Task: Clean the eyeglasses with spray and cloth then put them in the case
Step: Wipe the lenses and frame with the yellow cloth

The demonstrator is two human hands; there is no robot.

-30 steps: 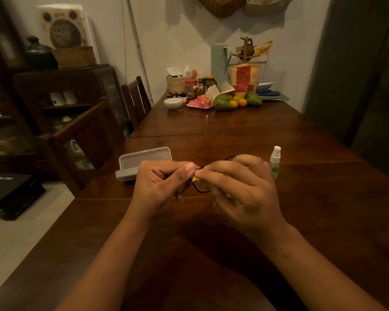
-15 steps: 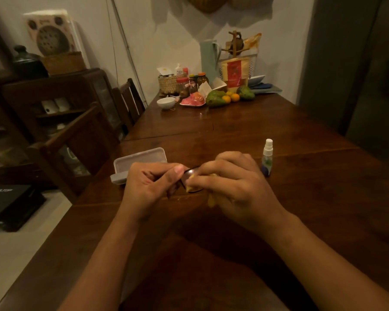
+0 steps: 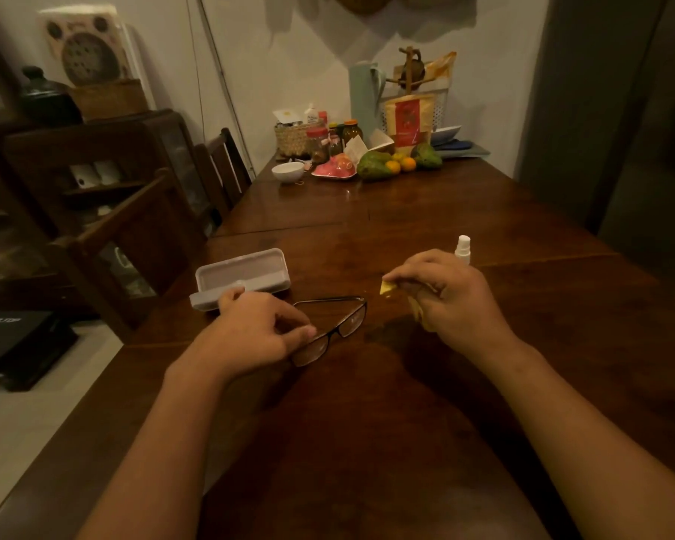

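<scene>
Black-framed eyeglasses [image 3: 338,325] with their arms unfolded are in my left hand [image 3: 258,329], which pinches the frame at the near lens just above the table. My right hand [image 3: 451,296] is off to the right, apart from the glasses, and grips a crumpled yellow cloth [image 3: 387,287]. The grey glasses case [image 3: 242,276] lies open just beyond my left hand. A small spray bottle with a white cap [image 3: 463,249] stands upright behind my right hand, its lower part hidden.
The dark wooden table [image 3: 367,422] runs away from me. At its far end sit fruit [image 3: 390,163], a white bowl [image 3: 288,172], jars and a basket. Wooden chairs [image 3: 141,235] and a cabinet line the left side.
My hands have parted. The right hand drew the cloth off the lens to the right. The left hand lowered the glasses toward the table, nearer the case.
</scene>
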